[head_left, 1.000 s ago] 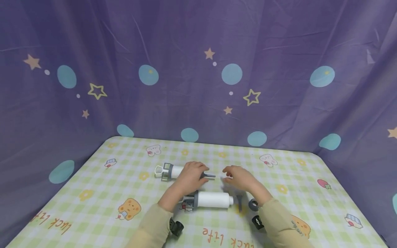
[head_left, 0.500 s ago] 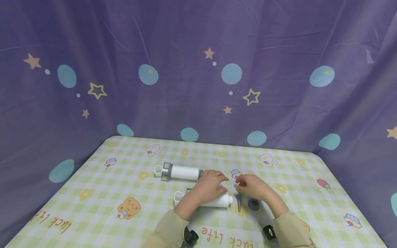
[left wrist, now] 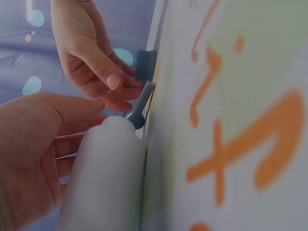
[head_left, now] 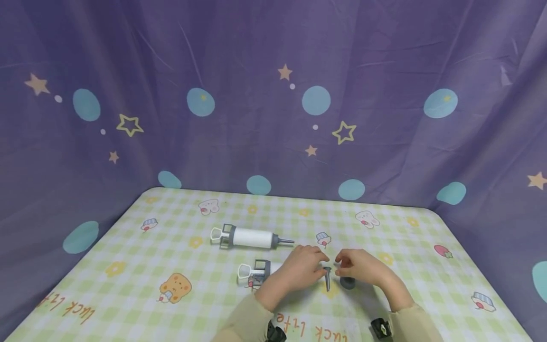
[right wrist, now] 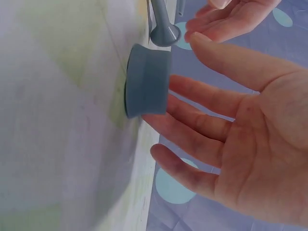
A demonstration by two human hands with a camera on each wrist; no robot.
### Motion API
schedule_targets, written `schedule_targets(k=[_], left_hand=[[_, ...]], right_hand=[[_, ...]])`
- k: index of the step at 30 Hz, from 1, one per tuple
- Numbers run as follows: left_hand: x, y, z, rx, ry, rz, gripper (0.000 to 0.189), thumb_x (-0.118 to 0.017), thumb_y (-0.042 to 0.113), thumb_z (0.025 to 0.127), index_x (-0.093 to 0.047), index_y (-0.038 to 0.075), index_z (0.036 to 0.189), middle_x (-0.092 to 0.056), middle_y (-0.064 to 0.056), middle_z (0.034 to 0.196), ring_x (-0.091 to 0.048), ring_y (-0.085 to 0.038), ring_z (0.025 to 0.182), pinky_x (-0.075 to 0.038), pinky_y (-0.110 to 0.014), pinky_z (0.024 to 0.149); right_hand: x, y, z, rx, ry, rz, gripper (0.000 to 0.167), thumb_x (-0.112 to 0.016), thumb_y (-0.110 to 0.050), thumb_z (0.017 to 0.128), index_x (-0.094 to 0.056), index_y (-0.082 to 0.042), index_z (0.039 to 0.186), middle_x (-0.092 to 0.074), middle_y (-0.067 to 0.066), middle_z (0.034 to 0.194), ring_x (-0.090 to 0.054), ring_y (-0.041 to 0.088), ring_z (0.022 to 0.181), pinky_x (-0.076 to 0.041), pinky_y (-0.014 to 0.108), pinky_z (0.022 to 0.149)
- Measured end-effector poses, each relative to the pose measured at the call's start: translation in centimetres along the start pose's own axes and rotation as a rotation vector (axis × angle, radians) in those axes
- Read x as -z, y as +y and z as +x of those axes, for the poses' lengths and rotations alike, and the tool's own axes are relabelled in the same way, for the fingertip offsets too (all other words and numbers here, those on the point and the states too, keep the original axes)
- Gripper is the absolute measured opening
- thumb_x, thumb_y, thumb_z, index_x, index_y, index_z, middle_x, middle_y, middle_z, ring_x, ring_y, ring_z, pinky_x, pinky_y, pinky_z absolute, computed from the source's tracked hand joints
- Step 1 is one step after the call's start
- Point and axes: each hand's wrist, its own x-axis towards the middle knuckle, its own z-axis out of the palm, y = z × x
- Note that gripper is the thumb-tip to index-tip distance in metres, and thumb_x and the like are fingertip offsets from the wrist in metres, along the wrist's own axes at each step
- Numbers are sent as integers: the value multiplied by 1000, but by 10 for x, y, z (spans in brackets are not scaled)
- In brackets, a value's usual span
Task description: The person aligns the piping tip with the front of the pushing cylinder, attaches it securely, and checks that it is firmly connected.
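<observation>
Head view: two syringes (head_left: 252,238) (head_left: 261,267) face the tabletop's (head_left: 427,247) right edge; left hand (head_left: 300,267), right hand (head_left: 364,266), fingers spread, near one nozzle (head_left: 327,280), one disc (head_left: 348,284).

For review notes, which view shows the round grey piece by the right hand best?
The right wrist view: the round grey piece appears largest, its side uncovered. In the head view the right hand partly covers it; the left wrist view shows it smaller, beyond the grey nozzle.

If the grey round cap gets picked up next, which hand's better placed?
Right, I'd say: the right hand's open fingers are close beside the grey round cap. The left hand is by the white barrel, with the grey nozzle between it and the cap.
</observation>
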Motion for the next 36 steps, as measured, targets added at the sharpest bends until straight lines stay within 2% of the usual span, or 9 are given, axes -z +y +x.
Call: schedule_targets(k=[7,12,26,36], left_hand=[[-5,6,5,22,-7,21,24,-61,35,85,-67,24,105,-62,10,101,-58,-8,89,-43,-24,73],[-5,7,7,46,-23,53,21,-61,33,84,-69,22,100,-63,9,93,-58,-8,82,-42,-25,69],[-12,8,12,58,-23,65,8,-66,31,80,-67,23,79,-60,12,75,-55,-5,68,-37,-25,66],[-11,7,13,72,5,51,10,-64,29,81,-64,24,72,-56,13,69,-51,-3,63,-36,-25,66]], right_hand=[[1,0,-3,-50,-21,-16,37,-77,-21,70,-61,-6,99,-61,2,84,-57,15,77,-46,33,65],[1,-1,-2,-49,-22,-27,35,-79,-19,66,-61,-9,95,-61,3,85,-58,18,80,-47,34,66],[-1,1,-3,-70,-43,-38,26,-79,-17,66,-62,-13,85,-57,1,77,-51,14,70,-42,32,61],[2,0,-6,-42,7,-51,20,-75,-15,70,-63,-12,86,-57,-1,77,-50,13,69,-41,31,61]])
